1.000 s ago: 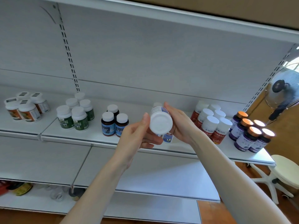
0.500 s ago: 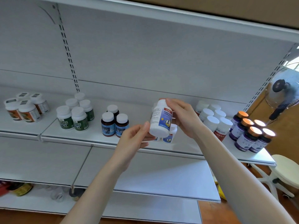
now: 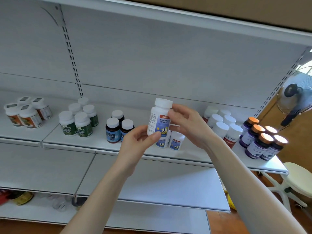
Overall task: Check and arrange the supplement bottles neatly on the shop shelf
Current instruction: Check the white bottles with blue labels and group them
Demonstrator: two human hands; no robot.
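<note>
Head view: white supplement bottle (image 3: 158,119) is upright with its blue-and-red label facing the camera. It is held in the air in front of the middle shelf (image 3: 70,144), not resting on it. Left hand (image 3: 140,142) pinches the base between thumb and fingers. Right hand (image 3: 189,125) has its fingers curled round the upper side, just under the white cap.

Two matching bottles (image 3: 176,141) stand on the shelf directly below and behind the held one, touching each other.

Other groups on the same shelf, left to right:
- brown-label bottles (image 3: 28,115) at the far left
- green-label bottles (image 3: 77,122)
- three dark bottles with blue labels (image 3: 113,130), just left of the left hand
- red-label white bottles (image 3: 222,127), partly hidden behind the right hand
- purple bottles with orange caps (image 3: 263,142) at the right end

The groups are spaced apart, and the bottles are tight within each group.

Lower shelf (image 3: 160,184) sits under the forearms. Fan (image 3: 293,97) and white stool (image 3: 298,174) are past the right end of the unit.
</note>
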